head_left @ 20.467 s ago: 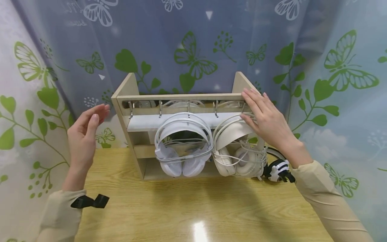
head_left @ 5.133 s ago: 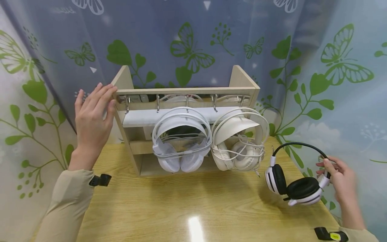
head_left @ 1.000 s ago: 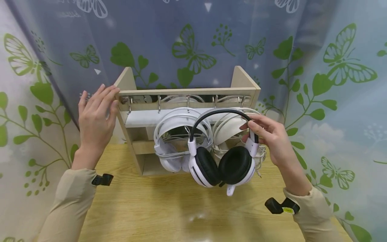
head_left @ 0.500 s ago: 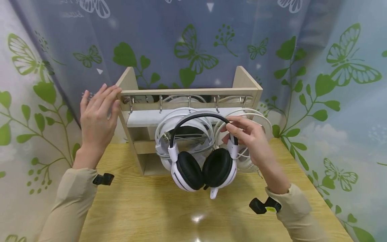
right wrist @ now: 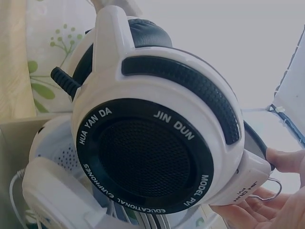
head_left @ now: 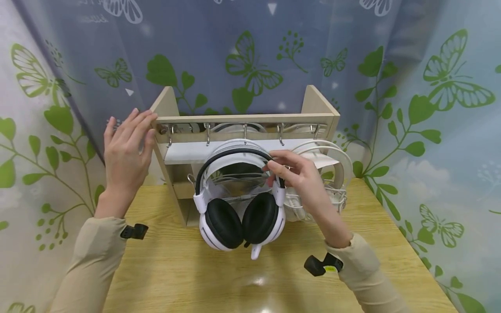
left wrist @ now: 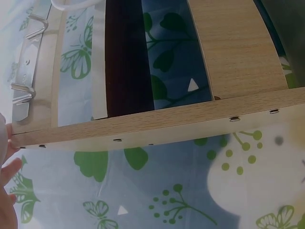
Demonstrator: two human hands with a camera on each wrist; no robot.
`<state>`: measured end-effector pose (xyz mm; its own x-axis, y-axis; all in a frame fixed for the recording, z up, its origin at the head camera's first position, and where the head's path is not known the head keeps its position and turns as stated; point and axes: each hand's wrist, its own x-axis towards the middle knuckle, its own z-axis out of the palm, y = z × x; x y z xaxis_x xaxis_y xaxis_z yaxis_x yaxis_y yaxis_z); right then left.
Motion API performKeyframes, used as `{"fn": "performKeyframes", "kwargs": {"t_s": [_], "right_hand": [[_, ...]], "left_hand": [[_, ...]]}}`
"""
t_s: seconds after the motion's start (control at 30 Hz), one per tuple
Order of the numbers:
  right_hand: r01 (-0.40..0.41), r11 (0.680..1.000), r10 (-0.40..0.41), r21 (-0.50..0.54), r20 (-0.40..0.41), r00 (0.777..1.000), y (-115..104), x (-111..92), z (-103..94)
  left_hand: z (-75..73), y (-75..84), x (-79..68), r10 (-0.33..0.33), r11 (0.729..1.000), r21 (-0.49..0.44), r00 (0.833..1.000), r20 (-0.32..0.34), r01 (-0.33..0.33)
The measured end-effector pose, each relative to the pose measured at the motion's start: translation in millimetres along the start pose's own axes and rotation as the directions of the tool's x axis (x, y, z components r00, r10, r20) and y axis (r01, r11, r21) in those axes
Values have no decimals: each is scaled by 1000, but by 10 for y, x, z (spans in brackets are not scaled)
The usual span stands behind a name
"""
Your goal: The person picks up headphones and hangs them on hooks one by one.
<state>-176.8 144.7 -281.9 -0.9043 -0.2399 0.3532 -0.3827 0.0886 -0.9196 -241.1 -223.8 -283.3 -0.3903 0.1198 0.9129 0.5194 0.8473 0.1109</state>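
Observation:
My right hand (head_left: 299, 178) holds a black-and-white headset (head_left: 260, 217) between thumb and fingers at the right end of its black headband. The headset hangs upright in front of the white headphones (head_left: 228, 161), hiding much of them. Lettering rings its ear cup (right wrist: 143, 157) in the right wrist view, with my thumb and fingers (right wrist: 281, 200) at the headband end. On the wooden rack's (head_left: 244, 118) top left corner rests my left hand (head_left: 127, 158), its fingers extended. The left wrist view shows the rack's side board (left wrist: 157, 119) and a few fingertips at its edge.
Several metal hooks (head_left: 281, 134) line the rack's front rail. Cream headphones (head_left: 339, 174) with looped cable hang at the right, partly behind my right hand. The rack stands on a wooden table (head_left: 168, 269), before a patterned curtain (head_left: 293, 26).
My right hand has brought the black-and-white headset from the table's right side leftward, past the cream headphones to the white ones. My left hand has moved onto the rack's corner and stays there.

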Motion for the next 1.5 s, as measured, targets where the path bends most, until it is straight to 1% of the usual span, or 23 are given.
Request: {"fn": "performKeyframes", "kwargs": {"t_s": [0.2, 0.3, 0.37, 0.5, 0.67, 0.73, 0.9, 1.03, 1.13, 1.3, 1.4, 1.5], "right_hand": [[18, 999, -18, -39, 7, 1000, 19, 29, 120], [17, 999, -16, -37, 7, 1000, 27, 35, 174], [23, 999, -22, -32, 8, 1000, 26, 40, 213], [38, 998, -38, -54, 4, 999, 22, 58, 297], [35, 998, -34, -44, 8, 999, 23, 77, 413], [34, 998, -34, -47, 8, 999, 22, 88, 457], [31, 995, -31, -94, 1, 1000, 27, 129, 562], [26, 994, -27, -110, -9, 1000, 28, 163, 648], [31, 992, -34, -119, -22, 999, 27, 188, 715], [39, 989, -44, -145, -33, 998, 18, 219, 812], [49, 986, -55, -160, -32, 998, 3, 234, 858], [73, 978, -82, -196, -37, 996, -18, 253, 900]], "left_hand": [[-20, -25, -1, 15, 1000, 20, 1000, 23, -16], [-34, -33, 0, 25, 999, 39, 999, 43, -27], [-41, -35, 1, 27, 999, 42, 999, 45, -29], [-51, -44, 5, 29, 999, 39, 999, 40, -31], [-74, -45, 12, 35, 998, 47, 998, 48, -37], [-84, -42, 16, 29, 999, 34, 999, 46, -31], [-110, -31, 40, 16, 1000, 4, 998, 54, -16], [-141, -25, 67, 23, 999, 23, 996, 91, -25], [-164, -21, 83, 15, 1000, 24, 993, 119, -18], [-194, -19, 101, 7, 1000, 17, 989, 145, -10], [-212, -22, 107, 14, 1000, 15, 988, 156, -17], [-237, -33, 115, 20, 999, 22, 984, 179, -24]]}}
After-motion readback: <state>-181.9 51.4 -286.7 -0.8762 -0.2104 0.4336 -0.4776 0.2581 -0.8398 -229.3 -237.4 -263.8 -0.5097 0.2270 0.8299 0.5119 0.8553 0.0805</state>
